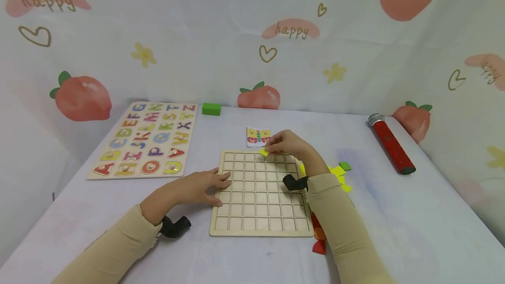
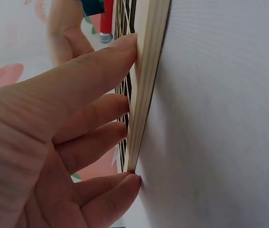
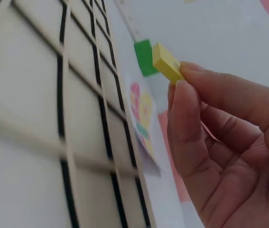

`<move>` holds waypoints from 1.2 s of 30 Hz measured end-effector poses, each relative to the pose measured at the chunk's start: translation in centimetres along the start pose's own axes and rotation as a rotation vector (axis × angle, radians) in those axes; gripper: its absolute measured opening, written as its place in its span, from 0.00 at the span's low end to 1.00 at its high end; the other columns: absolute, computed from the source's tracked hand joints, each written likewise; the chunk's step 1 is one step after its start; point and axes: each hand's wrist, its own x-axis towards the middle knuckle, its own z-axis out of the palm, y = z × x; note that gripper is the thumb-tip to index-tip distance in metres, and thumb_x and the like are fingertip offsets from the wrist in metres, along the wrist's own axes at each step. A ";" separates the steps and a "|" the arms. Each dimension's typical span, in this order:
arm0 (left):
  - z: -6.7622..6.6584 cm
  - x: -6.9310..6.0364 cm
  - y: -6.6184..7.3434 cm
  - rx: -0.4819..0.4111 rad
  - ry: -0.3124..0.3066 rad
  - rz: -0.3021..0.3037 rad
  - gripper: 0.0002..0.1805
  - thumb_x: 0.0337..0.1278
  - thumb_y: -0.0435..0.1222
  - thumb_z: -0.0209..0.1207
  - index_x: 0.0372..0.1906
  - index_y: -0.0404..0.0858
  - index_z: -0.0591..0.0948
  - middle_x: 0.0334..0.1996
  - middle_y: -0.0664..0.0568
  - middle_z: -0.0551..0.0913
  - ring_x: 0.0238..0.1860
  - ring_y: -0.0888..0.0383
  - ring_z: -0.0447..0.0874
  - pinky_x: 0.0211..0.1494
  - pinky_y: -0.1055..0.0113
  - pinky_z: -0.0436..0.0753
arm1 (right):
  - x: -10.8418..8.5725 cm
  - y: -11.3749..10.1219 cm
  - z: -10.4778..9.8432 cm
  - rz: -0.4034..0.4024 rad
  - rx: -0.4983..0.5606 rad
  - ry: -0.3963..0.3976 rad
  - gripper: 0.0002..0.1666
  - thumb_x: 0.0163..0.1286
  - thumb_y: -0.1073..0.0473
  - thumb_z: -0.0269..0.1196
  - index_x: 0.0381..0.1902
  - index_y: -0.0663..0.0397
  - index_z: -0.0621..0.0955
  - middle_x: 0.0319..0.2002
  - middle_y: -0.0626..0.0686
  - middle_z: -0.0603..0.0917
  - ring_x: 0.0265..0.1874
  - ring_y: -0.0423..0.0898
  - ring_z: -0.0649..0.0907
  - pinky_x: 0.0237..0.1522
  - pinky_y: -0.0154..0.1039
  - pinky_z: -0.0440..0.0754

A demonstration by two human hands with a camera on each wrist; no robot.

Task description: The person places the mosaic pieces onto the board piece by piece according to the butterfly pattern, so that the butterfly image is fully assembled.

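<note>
A wooden grid board lies on the table, its square cells bare where they show. My right hand pinches a small yellow tile between thumb and fingertips, above the board's far edge. In the right wrist view the tile is held apart from the cells. My left hand rests along the board's left edge, its fingers spread and fairly straight, as the left wrist view also shows. Just beyond the board is a picture card with a yellow, red and green butterfly.
Loose yellow tiles, a green tile and red pieces lie right of the board, partly behind my right arm. An alphabet puzzle sits at the left, near a green block. A red microphone lies far right.
</note>
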 end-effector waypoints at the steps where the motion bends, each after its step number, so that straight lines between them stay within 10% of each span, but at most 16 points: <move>1: 0.0 0.0 0.0 -0.002 -0.001 0.001 0.34 0.51 0.47 0.64 0.64 0.42 0.71 0.71 0.51 0.60 0.73 0.41 0.47 0.71 0.43 0.56 | 0.3 -0.2 0.5 -0.007 0.009 -0.013 0.10 0.63 0.65 0.62 0.39 0.69 0.79 0.31 0.50 0.83 0.29 0.42 0.82 0.39 0.37 0.84; 21: -0.2 0.1 0.1 0.031 -0.002 0.013 0.34 0.52 0.49 0.63 0.63 0.40 0.72 0.69 0.48 0.62 0.71 0.37 0.50 0.68 0.41 0.60 | 3.9 -2.3 7.5 -0.044 -0.010 -0.183 0.10 0.62 0.66 0.62 0.39 0.70 0.82 0.29 0.50 0.84 0.24 0.38 0.81 0.34 0.31 0.83; 36: -0.2 0.1 0.0 0.025 0.006 0.017 0.34 0.51 0.49 0.63 0.62 0.40 0.73 0.69 0.48 0.63 0.71 0.37 0.50 0.68 0.41 0.60 | 4.3 -2.7 8.9 -0.103 -0.202 -0.108 0.06 0.58 0.65 0.66 0.31 0.65 0.84 0.23 0.46 0.82 0.23 0.36 0.76 0.31 0.26 0.75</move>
